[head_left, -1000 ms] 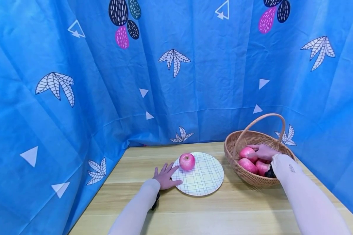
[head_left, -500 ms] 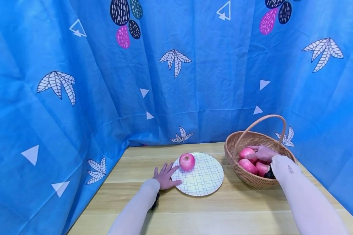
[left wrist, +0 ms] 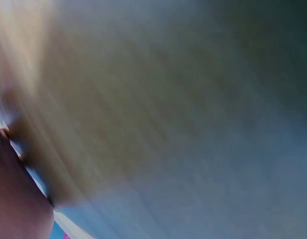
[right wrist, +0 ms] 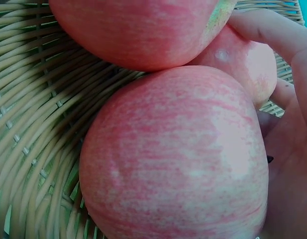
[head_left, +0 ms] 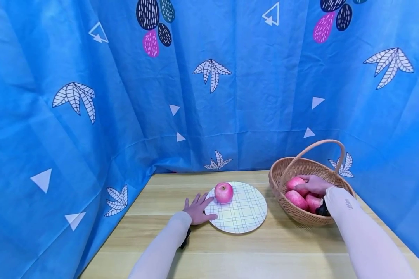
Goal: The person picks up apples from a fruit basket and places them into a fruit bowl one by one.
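Note:
My left hand (head_left: 197,210) lies with its fingers spread at the left rim of a round checked plate (head_left: 246,213). Its thumb reaches over that rim. One pink-red apple (head_left: 224,192) sits on the plate, close to the fingertips. At the right, my right hand (head_left: 315,184) is inside a wicker basket (head_left: 305,217) and grips the rearmost visible apple (head_left: 296,185). Two more apples show nearer the front, one at the left (head_left: 296,199). In the right wrist view, a large apple (right wrist: 175,154) fills the foreground, beside the hand. The left wrist view is mostly blurred tabletop.
The basket's tall arched handle (head_left: 321,142) rises over its opening. A light wooden table (head_left: 237,255) carries the plate and basket. Blue patterned curtain (head_left: 213,116) hangs behind the table and along both sides.
The head view has shifted slightly, so the plate and basket appear a little further right. My left hand stays by the plate; my right hand stays at the same apple in the basket.

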{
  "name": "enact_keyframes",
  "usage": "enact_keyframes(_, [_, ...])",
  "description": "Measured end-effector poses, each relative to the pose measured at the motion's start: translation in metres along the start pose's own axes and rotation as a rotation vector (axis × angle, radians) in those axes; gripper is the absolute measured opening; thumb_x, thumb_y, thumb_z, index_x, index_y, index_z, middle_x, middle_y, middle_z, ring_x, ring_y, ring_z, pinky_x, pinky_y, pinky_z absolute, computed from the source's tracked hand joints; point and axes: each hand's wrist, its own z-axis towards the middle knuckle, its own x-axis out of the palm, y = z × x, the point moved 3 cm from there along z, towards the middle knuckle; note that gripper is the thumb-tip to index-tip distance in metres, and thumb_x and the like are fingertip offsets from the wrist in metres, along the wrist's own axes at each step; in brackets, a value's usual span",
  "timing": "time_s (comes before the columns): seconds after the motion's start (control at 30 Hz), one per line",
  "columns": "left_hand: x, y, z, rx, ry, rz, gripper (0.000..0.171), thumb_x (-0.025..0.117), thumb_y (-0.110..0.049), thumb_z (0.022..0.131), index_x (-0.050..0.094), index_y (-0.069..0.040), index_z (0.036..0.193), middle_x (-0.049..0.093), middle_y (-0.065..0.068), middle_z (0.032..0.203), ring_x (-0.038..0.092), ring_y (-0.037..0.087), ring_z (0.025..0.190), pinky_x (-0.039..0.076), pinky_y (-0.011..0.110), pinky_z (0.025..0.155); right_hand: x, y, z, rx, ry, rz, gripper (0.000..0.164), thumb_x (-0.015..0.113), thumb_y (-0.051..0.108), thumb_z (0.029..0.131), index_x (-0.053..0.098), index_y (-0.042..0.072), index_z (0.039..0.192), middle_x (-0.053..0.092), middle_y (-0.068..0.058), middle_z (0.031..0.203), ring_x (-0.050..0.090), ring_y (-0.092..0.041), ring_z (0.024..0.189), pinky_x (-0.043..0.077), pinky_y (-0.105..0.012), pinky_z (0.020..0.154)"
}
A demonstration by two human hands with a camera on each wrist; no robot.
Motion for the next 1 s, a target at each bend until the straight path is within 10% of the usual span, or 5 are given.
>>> enact_keyframes(1.0, [0.008,0.008,0.008,0.002,-0.02,0.011,0.098,0.034,-0.095,0.077,0.019,-0.044,0.16,0.008,-0.006,0.171,0.002,0.03,0.158,-0.003,0.071,0.118,-0.02,0.01,-0.015,-0.082,-0.049,0.068,0.062,0.065,0.04,0.097,0.051,0.003,0.144,0.068,-0.014,0.123,0.063,-0.018,0.103,0.051,-0.03,0.088])
